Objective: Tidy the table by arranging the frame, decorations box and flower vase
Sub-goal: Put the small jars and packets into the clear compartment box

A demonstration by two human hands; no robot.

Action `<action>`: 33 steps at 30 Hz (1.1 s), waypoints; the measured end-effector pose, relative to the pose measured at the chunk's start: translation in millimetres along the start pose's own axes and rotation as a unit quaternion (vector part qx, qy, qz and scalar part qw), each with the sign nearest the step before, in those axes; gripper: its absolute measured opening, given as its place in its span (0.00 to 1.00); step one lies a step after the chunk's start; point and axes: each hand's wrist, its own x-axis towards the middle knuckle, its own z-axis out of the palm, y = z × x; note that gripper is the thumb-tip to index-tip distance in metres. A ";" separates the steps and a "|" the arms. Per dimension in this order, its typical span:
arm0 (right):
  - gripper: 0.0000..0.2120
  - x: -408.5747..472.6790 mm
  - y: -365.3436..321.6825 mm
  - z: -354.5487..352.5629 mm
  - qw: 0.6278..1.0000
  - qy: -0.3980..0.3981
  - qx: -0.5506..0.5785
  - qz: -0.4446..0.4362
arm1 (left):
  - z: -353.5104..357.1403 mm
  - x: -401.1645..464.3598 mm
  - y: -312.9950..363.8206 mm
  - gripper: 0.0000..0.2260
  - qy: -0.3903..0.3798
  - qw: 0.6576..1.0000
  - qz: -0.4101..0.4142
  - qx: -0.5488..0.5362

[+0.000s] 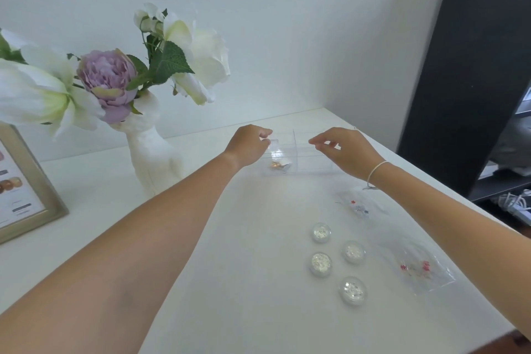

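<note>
A clear decorations box (309, 152) with dividers sits at the far middle of the white table (244, 238). My left hand (248, 145) pinches a small clear packet (277, 156) with gold bits, holding it in the box's left compartment. My right hand (342, 149) hovers over the box's right side, fingers apart and holding nothing. A white vase (149, 149) with white and purple flowers (107, 80) stands to the left. A gold-edged frame (28, 190) leans at the far left edge.
Several small round jars of silver flakes (321, 232) lie at the near right. Two clear packets (357, 205) (416, 266) with red bits lie beside them. A black panel (465, 80) stands beyond the table's right edge. The wall lies close behind.
</note>
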 end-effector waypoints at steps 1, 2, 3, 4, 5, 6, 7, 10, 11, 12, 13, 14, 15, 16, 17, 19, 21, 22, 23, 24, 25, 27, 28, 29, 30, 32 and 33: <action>0.09 -3.6 -1.8 0.5 1.000 -0.004 0.002 0.000 | -2.2 -2.7 -0.8 0.17 0.004 1.000 0.000 0.001; 0.09 -7.3 -3.8 0.7 1.000 -0.008 0.003 0.000 | -4.3 -5.8 -1.2 0.17 0.008 1.000 0.001 0.000; 0.09 -11.2 -5.8 0.5 1.000 -0.011 0.003 0.000 | -6.1 -9.8 -1.2 0.16 0.011 1.000 0.004 -0.001; 0.09 -15.3 -7.8 0.2 1.000 -0.015 0.003 0.001 | -7.2 -14.8 -0.7 0.16 0.013 1.000 0.009 -0.002; 0.09 -19.9 -9.9 -0.8 1.000 -0.018 0.005 0.002 | -8.1 -20.6 0.3 0.15 0.016 1.000 0.015 -0.003; 0.09 -24.4 -12.3 -2.0 1.000 -0.022 0.008 0.003 | -8.8 -26.9 1.5 0.15 0.019 1.000 0.021 -0.006; 0.09 -29.4 -14.9 -3.6 1.000 -0.026 0.014 0.003 | -9.5 -33.9 2.9 0.14 0.023 0.999 0.026 -0.011; 0.07 -46.9 -24.4 -10.7 0.998 -0.055 0.023 0.000 | -10.4 -60.8 9.7 0.13 0.024 0.998 0.047 -0.032; 0.07 -53.4 -27.5 -13.2 0.997 -0.069 0.022 -0.002 | -9.8 -71.5 12.7 0.12 0.020 0.998 0.055 -0.039; 0.07 -59.7 -30.5 -15.6 0.996 -0.082 0.020 -0.003 | -8.7 -82.4 15.7 0.11 0.015 0.997 0.063 -0.045; 0.06 -66.1 -32.9 -17.9 0.995 -0.095 0.018 -0.003 | -6.8 -93.4 18.7 0.11 0.008 0.996 0.070 -0.054; 0.06 -72.7 -34.9 -20.0 0.994 -0.105 0.013 -0.003 | -4.7 -105.2 21.2 0.10 0.000 0.995 0.075 -0.064; 0.06 -79.5 -36.3 -22.0 0.993 -0.115 0.006 -0.004 | -2.4 -116.7 23.7 0.09 -0.009 0.994 0.079 -0.073; 0.06 -86.0 -37.0 -24.0 0.992 -0.124 -0.002 -0.007 | -0.3 -127.7 26.0 0.09 -0.018 0.993 0.082 -0.079; 0.06 -92.6 -37.5 -25.9 0.991 -0.132 -0.009 -0.010 | 2.0 -138.1 28.1 0.08 -0.030 0.992 0.084 -0.085; 0.06 -105.0 -38.1 -30.4 0.990 -0.141 -0.017 -0.010 | 6.4 -157.4 31.8 0.08 -0.058 0.990 0.089 -0.096; 0.07 -116.2 -37.3 -35.2 0.989 -0.143 -0.020 -0.010 | 10.7 -173.2 36.2 0.06 -0.082 0.986 0.097 -0.109; 0.07 -121.7 -36.6 -37.3 0.989 -0.143 -0.022 -0.010 | 12.8 -179.9 38.7 0.06 -0.090 0.984 0.101 -0.114; 0.07 -126.5 -36.0 -39.3 0.989 -0.142 -0.023 -0.011 | 14.6 -185.4 41.0 0.05 -0.097 0.983 0.105 -0.116; 0.07 -131.0 -35.5 -40.7 0.989 -0.142 -0.024 -0.010 | 16.2 -190.2 43.1 0.05 -0.102 0.982 0.110 -0.116; 0.07 -135.1 -35.0 -41.5 0.989 -0.144 -0.027 -0.008 | 17.7 -194.2 44.9 0.05 -0.107 0.981 0.113 -0.113; 0.06 -141.4 -33.7 -41.4 0.987 -0.152 -0.042 -0.005 | 19.6 -200.8 47.3 0.06 -0.116 0.981 0.116 -0.108; 0.06 -143.8 -33.2 -41.0 0.986 -0.157 -0.051 -0.004 | 20.5 -203.6 47.9 0.07 -0.118 0.981 0.114 -0.107; 0.06 -146.1 -33.0 -40.5 0.985 -0.160 -0.057 -0.003 | 21.3 -206.2 48.3 0.07 -0.119 0.981 0.112 -0.106; 0.06 -148.2 -32.8 -40.0 0.985 -0.163 -0.058 -0.001 | 22.0 -208.2 48.8 0.07 -0.120 0.981 0.110 -0.105; 0.07 -151.7 -31.3 -38.7 0.984 -0.165 -0.062 0.002 | 23.4 -211.0 49.9 0.07 -0.124 0.981 0.109 -0.100; 0.07 -153.4 -30.0 -37.9 0.984 -0.165 -0.066 0.005 | 24.1 -211.9 50.4 0.07 -0.125 0.981 0.111 -0.096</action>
